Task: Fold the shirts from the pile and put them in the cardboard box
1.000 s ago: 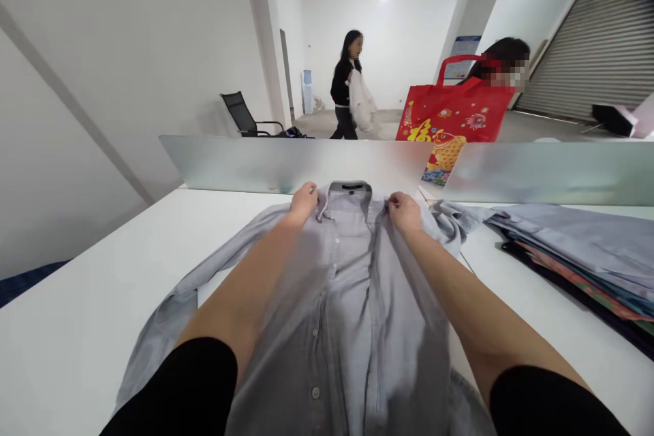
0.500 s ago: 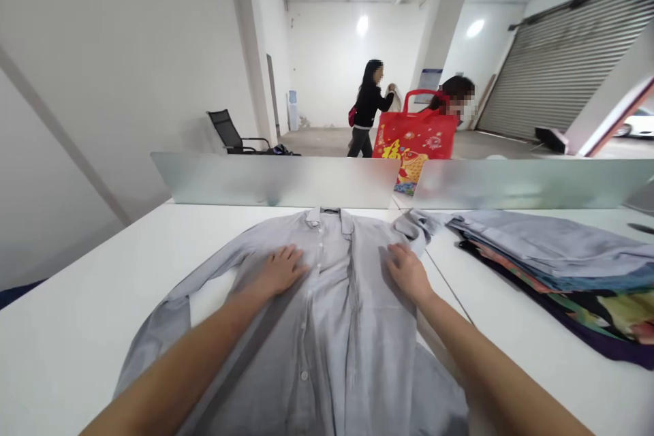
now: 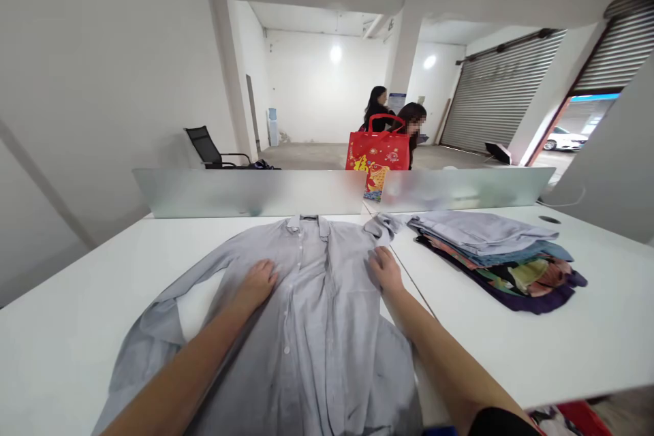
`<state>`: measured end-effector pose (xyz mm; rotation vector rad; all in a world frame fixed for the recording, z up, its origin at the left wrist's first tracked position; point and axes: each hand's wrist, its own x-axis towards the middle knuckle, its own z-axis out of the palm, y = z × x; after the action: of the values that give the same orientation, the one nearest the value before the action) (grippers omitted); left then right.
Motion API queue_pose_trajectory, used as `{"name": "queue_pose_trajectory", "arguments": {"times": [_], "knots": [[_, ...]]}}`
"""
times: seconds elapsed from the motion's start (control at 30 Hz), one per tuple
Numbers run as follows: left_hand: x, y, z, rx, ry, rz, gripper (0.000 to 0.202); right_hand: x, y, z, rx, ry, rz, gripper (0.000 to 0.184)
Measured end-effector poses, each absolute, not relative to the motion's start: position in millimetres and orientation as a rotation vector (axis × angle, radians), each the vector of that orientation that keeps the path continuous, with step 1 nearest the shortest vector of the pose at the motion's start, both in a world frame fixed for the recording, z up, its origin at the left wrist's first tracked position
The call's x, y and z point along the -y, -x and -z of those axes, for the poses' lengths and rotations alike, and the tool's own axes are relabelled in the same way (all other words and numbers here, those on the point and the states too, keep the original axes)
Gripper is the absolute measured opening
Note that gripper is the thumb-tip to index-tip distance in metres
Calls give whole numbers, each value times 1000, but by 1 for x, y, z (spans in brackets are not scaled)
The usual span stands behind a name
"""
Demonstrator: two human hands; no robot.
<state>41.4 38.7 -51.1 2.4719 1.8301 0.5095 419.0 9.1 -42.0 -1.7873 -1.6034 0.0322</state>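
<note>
A grey button-up shirt (image 3: 301,313) lies face up on the white table (image 3: 66,286), its collar toward the far side and wrinkles running down its front. My left hand (image 3: 259,281) rests on the chest of the shirt, fingers extended over the cloth. At the opposite side edge, just below the shoulder, my right hand (image 3: 387,271) touches the fabric with its fingers laid out. One sleeve curves down on the left; the other is bunched near the far shoulder.
Folded clothes (image 3: 485,252) are stacked on the right, grey on top. A frosted divider (image 3: 255,192) runs along the far edge. Behind it stand a red bag (image 3: 378,146), two people and a black chair (image 3: 207,146). A cable hole (image 3: 550,219) sits at the table's right.
The view has shifted, showing more of the table's right side. My left hand has slid slightly toward me over the shirt. The standing person in the background has moved behind the red bag.
</note>
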Motion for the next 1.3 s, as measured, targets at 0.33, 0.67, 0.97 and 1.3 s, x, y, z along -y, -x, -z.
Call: {"name": "queue_pose_trajectory", "arguments": {"times": [0.33, 0.67, 0.97, 1.3], "knots": [[162, -8, 64, -1466, -2412, -725, 30, 164, -410, 49, 1548, 1640, -714, 60], [195, -41, 70, -1326, -2549, -694, 24, 213, -415, 39, 1234, 1539, -618, 20], [211, -46, 73, -1357, -2642, -644, 48, 257, -402, 39, 1842, 1639, -46, 40], [228, -43, 67, -1325, -2854, -480, 43, 257, -366, 50, 2370, 1540, 248, 38]]}}
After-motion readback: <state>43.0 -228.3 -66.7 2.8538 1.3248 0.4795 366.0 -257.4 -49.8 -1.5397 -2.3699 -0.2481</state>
